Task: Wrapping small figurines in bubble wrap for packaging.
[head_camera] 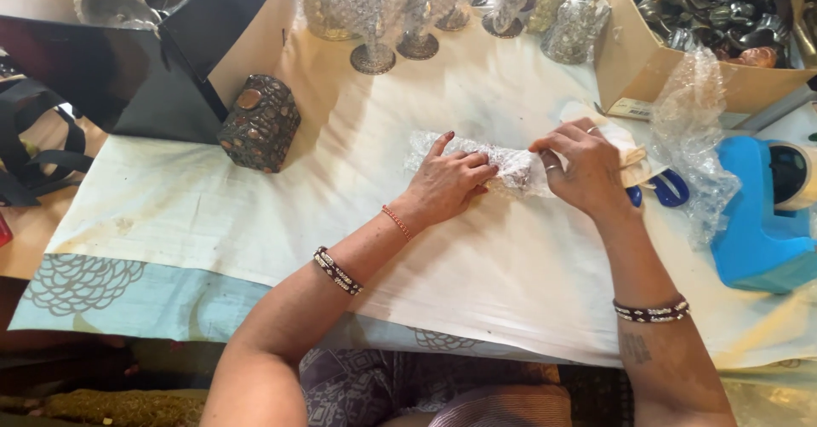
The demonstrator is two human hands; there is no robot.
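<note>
1. Both forearms reach in over the table's near edge; left hand point(444, 182) presses flat on a bubble-wrapped bundle point(492, 165) mid-cloth point(213, 214), right hand point(587, 167) pinches its right end.
2. Bundle: one. Judged light, slippery outside, probably fragile inside; best held around the middle.
3. Counted: one mosaic box point(259, 122), one blue tape dispenser point(762, 223), several glittery goblets point(374, 18) along the far edge.

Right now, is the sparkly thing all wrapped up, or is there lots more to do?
Partly done. One piece already lies inside the bubble wrap bundle; the left hand presses it down while the right hand folds its end. No tape shows on it yet; the blue tape dispenser waits at the right. Still unwrapped: the silver goblets at the back and the studded box.
</note>
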